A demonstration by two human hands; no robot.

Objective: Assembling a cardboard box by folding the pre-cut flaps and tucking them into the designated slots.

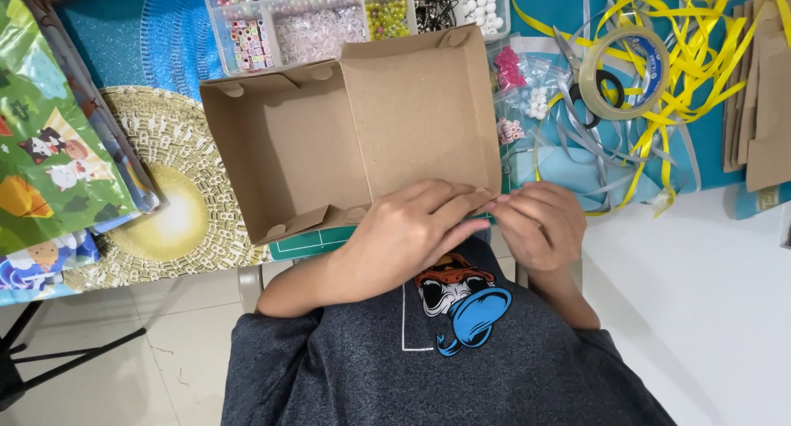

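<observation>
Brown cardboard box [329, 146] lies open, lid flat — both hands at its near edge: left hand [404, 236] and right hand [540, 224] pinching the lid flap. Clear compartmented bead tray [329, 22] behind.

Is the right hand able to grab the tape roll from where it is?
Probably yes. The right hand pinches the near edge of the open cardboard box, and the tape roll lies just beyond on loose yellow ribbon, with nothing standing between them.
</observation>
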